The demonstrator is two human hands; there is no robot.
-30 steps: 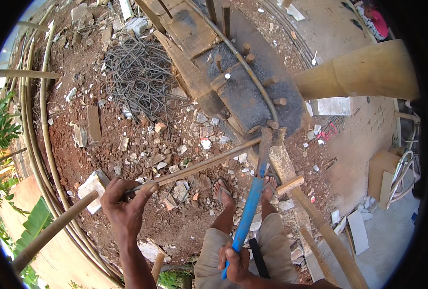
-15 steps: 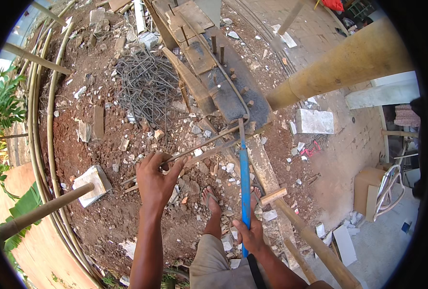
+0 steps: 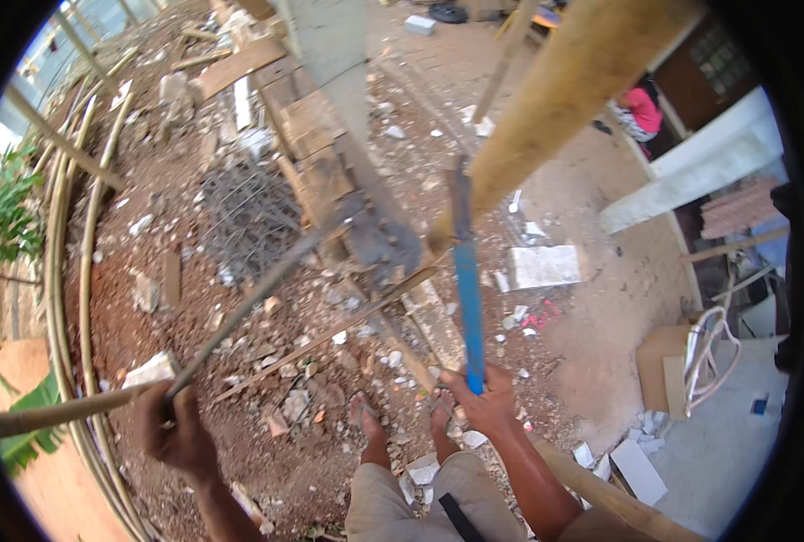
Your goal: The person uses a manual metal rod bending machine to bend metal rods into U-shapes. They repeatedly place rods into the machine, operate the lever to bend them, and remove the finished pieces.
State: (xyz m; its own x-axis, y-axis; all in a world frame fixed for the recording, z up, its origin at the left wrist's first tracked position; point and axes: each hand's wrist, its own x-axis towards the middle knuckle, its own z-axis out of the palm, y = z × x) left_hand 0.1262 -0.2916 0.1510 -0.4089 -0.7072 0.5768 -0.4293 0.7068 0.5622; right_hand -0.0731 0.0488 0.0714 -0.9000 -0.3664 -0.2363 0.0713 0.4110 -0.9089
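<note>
My left hand [image 3: 178, 432] is closed around the end of a steel rod [image 3: 255, 298], which slants up toward the bench. My right hand [image 3: 488, 399] grips the lower end of a blue-handled bending bar [image 3: 468, 303]. That bar stands nearly upright, its dark metal head right of the bench and apart from the rod. The bench [image 3: 379, 242] is a narrow timber one with a dark top; motion blur hides the pegs on it. Left of it lies a heap of bent steel rods [image 3: 246, 212].
A thick bamboo pole [image 3: 564, 99] slants up at the right, close to the bar's head. Rubble and a white block [image 3: 544, 266] lie on the soil. A bamboo pole [image 3: 67, 411] passes near my left hand. A person in pink [image 3: 641, 110] is at the far right.
The bending bar has come off the bench and risen. My left hand has moved left and down, swinging the rod away from the bench's near end. My view has shifted too.
</note>
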